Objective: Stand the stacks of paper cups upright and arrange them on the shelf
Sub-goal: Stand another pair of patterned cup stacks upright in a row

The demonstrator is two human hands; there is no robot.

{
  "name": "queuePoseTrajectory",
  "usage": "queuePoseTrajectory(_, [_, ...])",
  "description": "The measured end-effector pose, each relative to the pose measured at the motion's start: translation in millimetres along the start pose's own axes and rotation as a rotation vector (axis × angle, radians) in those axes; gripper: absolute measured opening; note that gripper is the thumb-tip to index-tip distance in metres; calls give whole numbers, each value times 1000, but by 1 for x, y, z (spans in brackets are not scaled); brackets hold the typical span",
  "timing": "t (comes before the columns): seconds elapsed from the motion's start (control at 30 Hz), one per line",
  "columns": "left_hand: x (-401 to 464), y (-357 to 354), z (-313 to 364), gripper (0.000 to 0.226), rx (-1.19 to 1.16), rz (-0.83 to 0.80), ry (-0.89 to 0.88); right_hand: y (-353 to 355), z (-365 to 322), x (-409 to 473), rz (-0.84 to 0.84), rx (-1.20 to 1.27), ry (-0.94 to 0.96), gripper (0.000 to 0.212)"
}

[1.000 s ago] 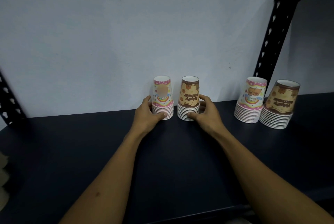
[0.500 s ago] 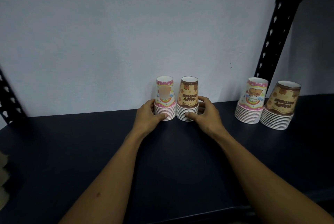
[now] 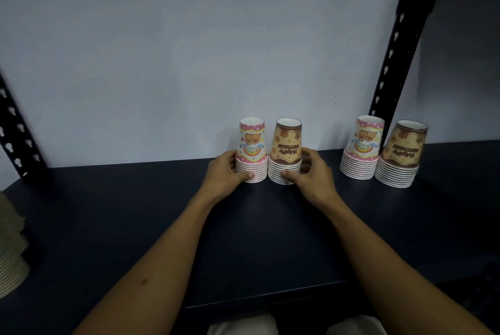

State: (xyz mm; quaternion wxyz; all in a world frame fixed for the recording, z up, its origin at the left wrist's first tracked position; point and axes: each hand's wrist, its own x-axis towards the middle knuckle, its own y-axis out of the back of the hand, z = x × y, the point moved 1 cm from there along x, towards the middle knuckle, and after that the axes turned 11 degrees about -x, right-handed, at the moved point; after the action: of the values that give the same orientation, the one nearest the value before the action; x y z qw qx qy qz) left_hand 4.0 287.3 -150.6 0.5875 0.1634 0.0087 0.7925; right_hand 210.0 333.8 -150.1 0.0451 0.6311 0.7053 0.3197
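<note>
**Head view: both hands cup two inverted paper-cup stacks at the back of the shelf**

Head camera looks down on a dark, matte shelf board (image 3: pixel 135 226) against a pale wall. The left hand (image 3: pixel 224 175) curls round the ribbed rims of a pink-banded, cartoon-printed paper cup stack (image 3: pixel 251 150), thumb pressed on its front. The right hand (image 3: pixel 311 175) wraps a brown-and-tan paper cup stack (image 3: pixel 287 153) likewise. Both tapered stacks stand mouth-down, just beside each other. Well to the right stand a second pink stack (image 3: pixel 362 150) and second brown stack (image 3: pixel 400 156), near a perforated black metal upright (image 3: pixel 397 45).
</note>
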Motion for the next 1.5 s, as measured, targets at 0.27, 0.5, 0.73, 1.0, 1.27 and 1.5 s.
queuePoseTrajectory(0.27, [-14,-27,11,68,-21,-64,-9,29,13,-24,41,26,-28,67])
queuePoseTrajectory(0.5, [-12,-70,19,70,-49,-164,-21,67,29,-39,125,37,-89,65])
queuePoseTrajectory(0.73, [-6,-123,28,73,-72,-303,-68,121,55,-57,216,-21,-144,66])
queuePoseTrajectory(1.0, [-3,-169,36,74,-119,-361,-88,160,69,-70,288,-88,-159,69])
queuePoseTrajectory(1.27, [3,-186,39,75,-112,-416,-83,171,79,-72,324,-96,-176,65])
queuePoseTrajectory(1.5, [-4,-185,38,74,-133,-438,-78,168,79,-73,319,-95,-191,67])
